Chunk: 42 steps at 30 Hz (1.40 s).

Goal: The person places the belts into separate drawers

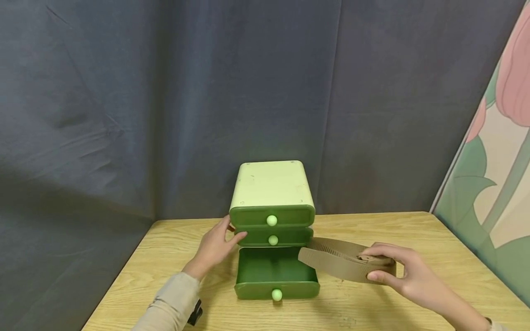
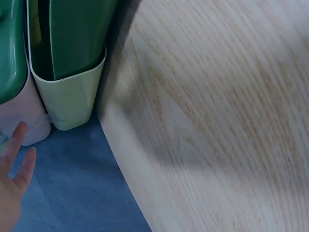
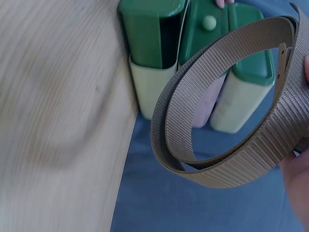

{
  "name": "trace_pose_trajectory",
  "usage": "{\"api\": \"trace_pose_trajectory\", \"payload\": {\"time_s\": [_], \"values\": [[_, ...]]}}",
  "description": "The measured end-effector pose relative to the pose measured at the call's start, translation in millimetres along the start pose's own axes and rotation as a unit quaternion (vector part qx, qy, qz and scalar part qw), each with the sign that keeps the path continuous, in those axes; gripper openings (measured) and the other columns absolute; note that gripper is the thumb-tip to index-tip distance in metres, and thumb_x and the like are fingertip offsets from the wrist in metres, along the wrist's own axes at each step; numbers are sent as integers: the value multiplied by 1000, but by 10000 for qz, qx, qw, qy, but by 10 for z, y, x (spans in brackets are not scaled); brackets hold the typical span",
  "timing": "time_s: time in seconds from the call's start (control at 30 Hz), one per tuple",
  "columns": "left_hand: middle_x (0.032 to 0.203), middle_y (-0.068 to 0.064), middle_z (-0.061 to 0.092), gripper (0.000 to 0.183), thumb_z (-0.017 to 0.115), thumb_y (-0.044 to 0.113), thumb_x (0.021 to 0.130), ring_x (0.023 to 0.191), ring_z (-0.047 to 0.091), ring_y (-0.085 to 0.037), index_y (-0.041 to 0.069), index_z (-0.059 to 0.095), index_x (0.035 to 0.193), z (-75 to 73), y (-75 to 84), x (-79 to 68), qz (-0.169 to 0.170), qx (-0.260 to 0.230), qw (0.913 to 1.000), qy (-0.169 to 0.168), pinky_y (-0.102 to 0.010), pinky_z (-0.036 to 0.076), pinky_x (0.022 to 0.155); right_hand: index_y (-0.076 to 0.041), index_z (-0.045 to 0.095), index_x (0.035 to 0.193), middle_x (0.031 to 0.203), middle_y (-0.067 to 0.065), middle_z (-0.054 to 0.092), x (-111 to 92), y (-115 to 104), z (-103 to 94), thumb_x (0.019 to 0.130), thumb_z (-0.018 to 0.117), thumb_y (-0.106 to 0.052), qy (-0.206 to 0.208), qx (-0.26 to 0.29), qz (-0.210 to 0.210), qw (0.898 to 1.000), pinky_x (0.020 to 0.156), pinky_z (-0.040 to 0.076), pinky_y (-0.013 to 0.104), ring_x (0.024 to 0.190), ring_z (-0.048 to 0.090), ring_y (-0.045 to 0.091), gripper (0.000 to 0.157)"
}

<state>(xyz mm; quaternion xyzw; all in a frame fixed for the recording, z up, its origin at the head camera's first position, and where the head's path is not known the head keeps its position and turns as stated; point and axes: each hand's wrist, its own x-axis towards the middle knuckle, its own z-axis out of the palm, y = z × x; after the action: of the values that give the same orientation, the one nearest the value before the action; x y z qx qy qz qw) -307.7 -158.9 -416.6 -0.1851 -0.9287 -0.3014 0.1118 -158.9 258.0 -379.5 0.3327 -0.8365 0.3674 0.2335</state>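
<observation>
A small drawer unit (image 1: pixel 271 184) stands on the table, cream on top with green fronts and pale round knobs. Its bottom drawer (image 1: pixel 252 290) is pulled out, while the two above are closed. My left hand (image 1: pixel 213 246) rests against the unit's left side, thumb at the front of the middle drawer (image 1: pixel 254 237); its fingers look straight beside the pink casing (image 2: pixel 36 121) in the left wrist view. To the right, my right hand (image 1: pixel 407 271) pinches a coiled tan webbing belt (image 1: pixel 343 268). One end of the loop overlaps the bottom drawer's right side in the head view.
The unit is on a light wooden table (image 1: pixel 157 262). Dark grey-blue cloth (image 1: pixel 248 92) hangs behind and to the left. A panel with painted tulips (image 1: pixel 488 184) borders the right side. A small black object (image 1: pixel 195 313) shows by the left sleeve.
</observation>
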Motion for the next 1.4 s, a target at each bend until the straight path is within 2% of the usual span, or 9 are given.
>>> {"api": "trace_pose_trajectory", "payload": {"time_s": [0.23, 0.4, 0.6, 0.77, 1.0, 1.23, 1.4], "values": [[108, 0, 65, 46, 65, 56, 91, 101, 63, -28, 24, 57, 122, -31, 7, -8, -65, -215, 9997, -15, -47, 51, 80, -16, 69, 116, 103, -7, 68, 156, -103, 193, 71, 83, 5, -77, 380, -323, 9987, 75, 43, 16, 85, 60, 6, 51], [110, 1, 67, 55, 68, 57, 88, 102, 63, -24, 24, 57, 131, -66, -4, -8, -108, -215, 9997, -70, -46, 52, 81, -14, 69, 115, 105, -6, 69, 251, -170, 343, 74, 82, 3, -171, 614, -477, 9968, 80, 45, 16, 90, 62, 7, 47], [107, 2, 68, 58, 72, 55, 85, 102, 64, -23, 25, 59, 133, -147, 30, 21, -115, -144, 9998, -102, -44, 52, 80, -13, 69, 116, 105, -1, 69, 359, -205, 533, 75, 81, 3, -220, 903, -726, 9930, 87, 43, 15, 95, 63, 10, 45], [109, 1, 68, 59, 72, 55, 85, 102, 64, -25, 24, 59, 134, -143, 25, 44, -63, -100, 9999, -103, -45, 52, 80, -12, 69, 116, 107, 0, 70, 440, -229, 665, 76, 81, 0, -274, 1065, -864, 9902, 87, 46, 19, 97, 64, 12, 43], [109, 1, 68, 60, 71, 55, 86, 103, 64, -27, 24, 58, 135, -121, 10, 53, -23, -151, 9998, -121, -44, 52, 78, -13, 69, 116, 106, 1, 70, 489, -281, 740, 77, 80, -2, -325, 1222, -892, 9880, 82, 50, 24, 95, 64, 12, 42], [110, -2, 68, 67, 70, 58, 86, 100, 65, -25, 22, 55, 140, -126, 8, 55, -122, -121, 9997, -156, -44, 52, 78, -15, 70, 114, 104, -5, 70, 510, -385, 760, 81, 78, -5, -702, 1631, -563, 9825, 73, 51, 25, 87, 62, 9, 35], [111, -2, 68, 70, 70, 59, 85, 99, 65, -25, 20, 54, 142, -133, -1, 57, -159, -123, 9997, -166, -44, 52, 78, -10, 69, 115, 105, -1, 70, 522, -375, 868, 83, 76, -4, -824, 1968, -481, 9758, 68, 53, 26, 84, 61, 11, 33]]}}
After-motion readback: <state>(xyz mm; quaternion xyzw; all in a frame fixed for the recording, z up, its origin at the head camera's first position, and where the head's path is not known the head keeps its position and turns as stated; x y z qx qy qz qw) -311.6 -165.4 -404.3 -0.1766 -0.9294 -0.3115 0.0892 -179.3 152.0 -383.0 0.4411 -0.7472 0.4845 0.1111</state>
